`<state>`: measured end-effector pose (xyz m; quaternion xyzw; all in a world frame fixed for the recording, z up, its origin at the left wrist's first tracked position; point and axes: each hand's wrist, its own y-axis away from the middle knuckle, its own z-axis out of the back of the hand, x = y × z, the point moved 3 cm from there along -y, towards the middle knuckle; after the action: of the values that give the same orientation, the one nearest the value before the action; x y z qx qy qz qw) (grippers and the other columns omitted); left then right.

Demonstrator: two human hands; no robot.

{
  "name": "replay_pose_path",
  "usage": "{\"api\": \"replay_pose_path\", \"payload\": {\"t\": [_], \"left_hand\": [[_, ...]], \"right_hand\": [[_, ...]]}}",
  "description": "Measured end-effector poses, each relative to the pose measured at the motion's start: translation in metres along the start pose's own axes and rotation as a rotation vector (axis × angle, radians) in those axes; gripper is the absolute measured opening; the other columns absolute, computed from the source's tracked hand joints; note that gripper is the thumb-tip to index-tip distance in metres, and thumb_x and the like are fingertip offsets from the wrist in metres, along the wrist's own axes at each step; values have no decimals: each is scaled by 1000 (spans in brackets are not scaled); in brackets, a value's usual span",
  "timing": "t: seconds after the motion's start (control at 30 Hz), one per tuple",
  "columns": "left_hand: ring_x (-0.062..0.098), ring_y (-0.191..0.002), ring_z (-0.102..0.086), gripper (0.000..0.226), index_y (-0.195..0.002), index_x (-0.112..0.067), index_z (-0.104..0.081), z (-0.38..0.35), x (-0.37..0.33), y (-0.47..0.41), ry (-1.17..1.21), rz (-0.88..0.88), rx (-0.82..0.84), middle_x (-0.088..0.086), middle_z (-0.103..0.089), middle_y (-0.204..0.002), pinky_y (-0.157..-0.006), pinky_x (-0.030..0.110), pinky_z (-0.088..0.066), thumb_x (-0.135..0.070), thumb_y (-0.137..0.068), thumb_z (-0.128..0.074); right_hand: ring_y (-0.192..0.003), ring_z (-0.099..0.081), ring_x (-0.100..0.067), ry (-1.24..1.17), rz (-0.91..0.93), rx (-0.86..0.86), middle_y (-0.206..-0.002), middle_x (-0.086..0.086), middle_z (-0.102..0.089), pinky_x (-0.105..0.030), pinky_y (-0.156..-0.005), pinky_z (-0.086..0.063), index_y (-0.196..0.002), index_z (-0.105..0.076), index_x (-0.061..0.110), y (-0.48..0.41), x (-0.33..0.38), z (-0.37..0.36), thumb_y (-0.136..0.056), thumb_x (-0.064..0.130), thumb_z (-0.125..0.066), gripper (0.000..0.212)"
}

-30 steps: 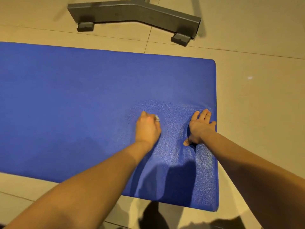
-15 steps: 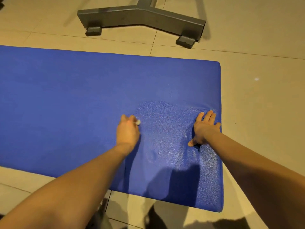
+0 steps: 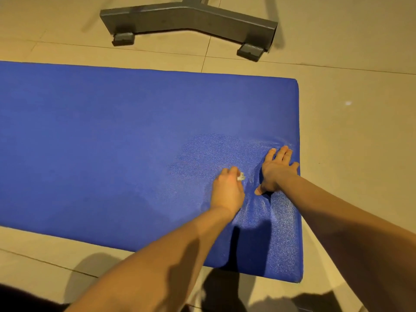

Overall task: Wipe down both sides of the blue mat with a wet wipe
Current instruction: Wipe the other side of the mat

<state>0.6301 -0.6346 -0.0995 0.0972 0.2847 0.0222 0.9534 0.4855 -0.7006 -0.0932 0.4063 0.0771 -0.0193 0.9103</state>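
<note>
A grey metal stand base (image 3: 191, 18) with two dark feet (image 3: 123, 38) rests on the beige tiled floor (image 3: 360, 109), which shows thin grout lines and a small white speck (image 3: 348, 103).

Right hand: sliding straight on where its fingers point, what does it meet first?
The right hand meets only blue mat up to its far edge, then floor; the grey stand probably lies left of that line.

left hand (image 3: 228, 191) grips wet wipe (image 3: 241, 177) | right hand (image 3: 275, 171) flat on blue mat (image 3: 112, 143)
</note>
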Motion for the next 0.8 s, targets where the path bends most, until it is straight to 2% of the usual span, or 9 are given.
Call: {"api": "replay_pose_path", "payload": {"t": [0.07,0.13,0.27,0.37,0.5,0.67,0.8], "left_hand": [[36,-93,-60,15,-107,-9,-61,12,11,-4,-104,-87,70,14,-58,-108,-76,41,-45,-7,-96,-52],[37,-92,-60,15,-106,-9,-61,34,37,-8,-161,-69,63,14,-56,-109,-75,39,-45,-6,-94,-52],[41,-85,-59,11,-104,-8,-59,86,121,0,-156,233,-157,17,-56,-109,-71,40,-44,-10,-95,-53],[37,-83,-61,10,-103,-9,-58,97,135,14,-99,346,-243,14,-57,-109,-69,39,-46,-10,-96,-51],[41,-90,-61,11,-101,-4,-60,59,83,19,-7,264,-215,19,-60,-106,-76,43,-44,-6,-98,-50],[38,-101,-60,25,-118,-8,-64,1,6,29,11,84,17,18,-60,-115,-85,43,-45,-5,-96,-52],[37,-100,-61,31,-123,-11,-63,6,11,23,-128,-79,124,14,-59,-114,-85,45,-48,-6,-95,-51]], "right_hand": [[-148,15,-53,-5,6,-6,-158,-35,22,-67,-118,-16,-153,20,-3,0,-1,0,-63,66,-84,155],[-148,14,-53,-9,11,-12,-158,-35,22,-67,-118,-16,-153,20,-3,1,-1,0,-62,67,-84,155],[-148,13,-54,-13,16,-17,-158,-36,21,-67,-117,-17,-153,19,-4,1,0,0,-61,67,-85,156],[-148,13,-54,-14,8,-17,-158,-36,21,-68,-117,-18,-153,19,-5,1,1,0,-61,66,-86,156],[-148,13,-54,-19,5,-18,-158,-36,21,-68,-117,-18,-153,19,-5,2,1,0,-61,65,-86,156],[-148,13,-53,-17,9,-26,-158,-36,21,-67,-117,-17,-153,19,-4,2,-1,0,-61,66,-85,156],[-148,13,-53,-15,5,-21,-158,-35,21,-68,-117,-17,-153,19,-4,1,0,0,-60,67,-85,156]]}}
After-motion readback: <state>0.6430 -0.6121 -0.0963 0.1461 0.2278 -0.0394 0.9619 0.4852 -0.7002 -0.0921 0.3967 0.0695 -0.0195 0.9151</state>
